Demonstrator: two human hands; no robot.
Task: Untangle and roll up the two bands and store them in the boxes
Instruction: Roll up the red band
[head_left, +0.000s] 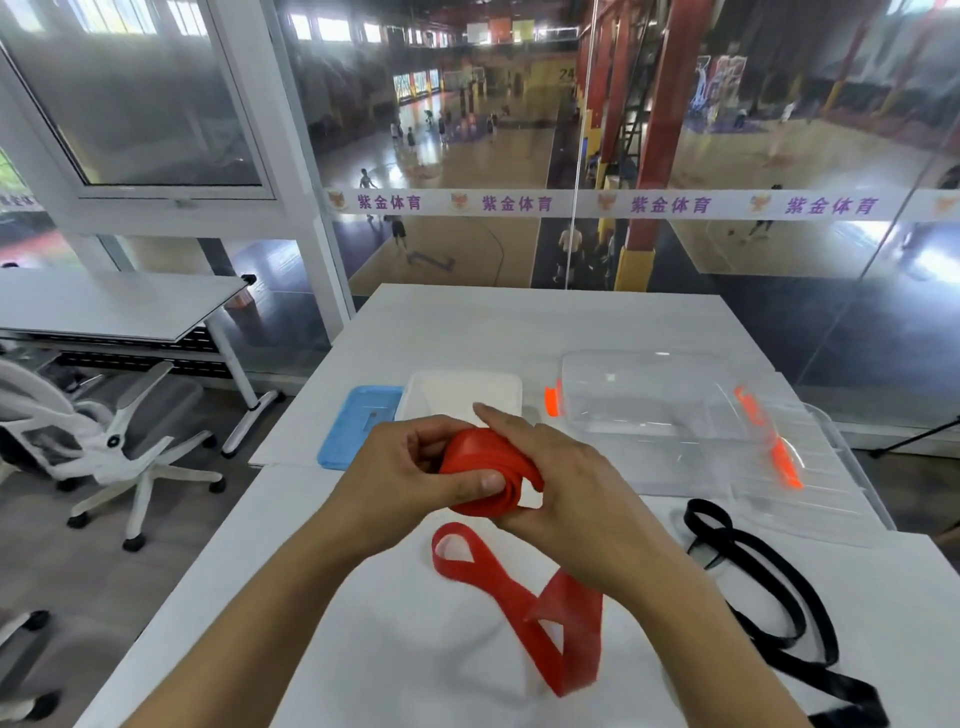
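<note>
A red band (483, 462) is partly wound into a roll that both hands hold above the white table (395, 649). My left hand (415, 483) grips the roll from the left with its thumb across the front. My right hand (566, 478) wraps it from the right. The band's loose tail (550, 618) trails down onto the table toward me, twisted into loops. A black band (769, 587) lies unrolled on the table at the right. Behind the hands stand a white box (462, 395) with a blue lid (358, 421) beside it, and a clear plastic box (649, 405).
A clear lid (810, 483) with orange clips leans by the clear box at the right. An office chair (119, 436) and another table (114, 306) stand to the left. A glass wall (675, 156) rises just beyond the table's far edge.
</note>
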